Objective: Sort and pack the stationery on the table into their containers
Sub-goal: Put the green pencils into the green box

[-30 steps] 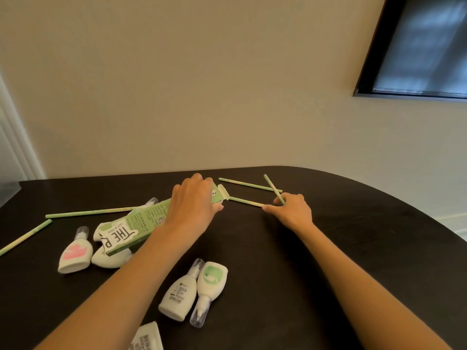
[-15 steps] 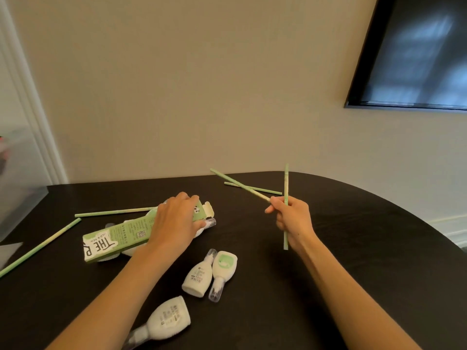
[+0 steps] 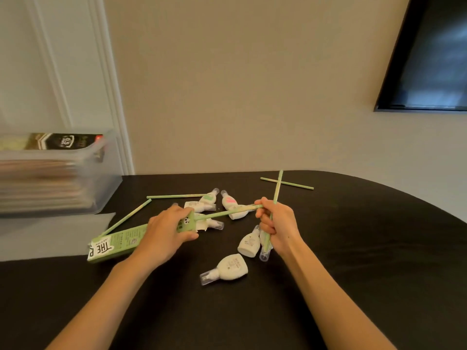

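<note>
Grips closed, the green box [image 3: 118,242] is held left of centre on the worktop [image 3: 353,248] by the left hand [image 3: 166,231] while one pencil [image 3: 227,212] of two pinched in the right hand [image 3: 278,228] is set at its mouth; loose pencils [image 3: 286,183] and white bottles [image 3: 231,267] lie unpacked.

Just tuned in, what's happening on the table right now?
A person's left hand grips the green box, while the right hand holds one green stick with its tip at the box's open end, plus a second stick. Three more sticks and several small white bottles lie loose on the dark table.
</note>
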The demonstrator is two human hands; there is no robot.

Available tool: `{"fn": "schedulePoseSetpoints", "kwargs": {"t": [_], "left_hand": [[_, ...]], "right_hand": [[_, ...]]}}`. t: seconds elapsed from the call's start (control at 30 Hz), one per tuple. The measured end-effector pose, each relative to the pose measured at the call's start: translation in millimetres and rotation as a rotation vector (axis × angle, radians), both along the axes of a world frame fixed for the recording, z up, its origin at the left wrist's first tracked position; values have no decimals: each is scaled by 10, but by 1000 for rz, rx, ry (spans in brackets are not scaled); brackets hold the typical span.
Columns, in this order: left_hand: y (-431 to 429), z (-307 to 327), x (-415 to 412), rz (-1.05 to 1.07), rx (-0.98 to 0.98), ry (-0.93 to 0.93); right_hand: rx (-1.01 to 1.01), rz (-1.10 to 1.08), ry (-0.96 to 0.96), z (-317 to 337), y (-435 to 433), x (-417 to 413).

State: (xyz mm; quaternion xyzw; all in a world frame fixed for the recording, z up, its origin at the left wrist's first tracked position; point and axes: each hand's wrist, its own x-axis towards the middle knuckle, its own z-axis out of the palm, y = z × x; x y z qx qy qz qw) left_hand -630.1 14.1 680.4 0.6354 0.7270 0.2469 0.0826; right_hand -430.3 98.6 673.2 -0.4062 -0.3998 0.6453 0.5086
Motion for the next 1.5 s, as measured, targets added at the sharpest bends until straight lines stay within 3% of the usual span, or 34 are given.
{"fn": "schedulePoseSetpoints", "kwargs": {"t": [0.17, 0.33, 0.47, 0.63, 0.77, 0.97, 1.23, 1.5], "left_hand": [[-83, -105, 1, -31, 66, -32], [-49, -193, 103, -49, 191, -23], [-9, -224, 129, -39, 245, -62], [-2, -217, 130, -44, 209, -94], [-25, -196, 128, -62, 155, -184], [-62, -148, 130, -158, 129, -243], [-71, -125, 126, -178, 122, -274], [-53, -145, 135, -174, 173, -282]], "right_hand": [[-24, 170, 39, -3, -211, -326], [46, 309, -193, -15, -385, -568], [61, 227, -261, -5, -386, -629], [-76, 47, 98, 46, -274, -519], [-70, -25, 10, 30, -252, -424], [40, -167, 92, 70, -312, -425], [20, -228, 148, 52, -327, -413], [108, 131, -101, -62, -403, -522]]}}
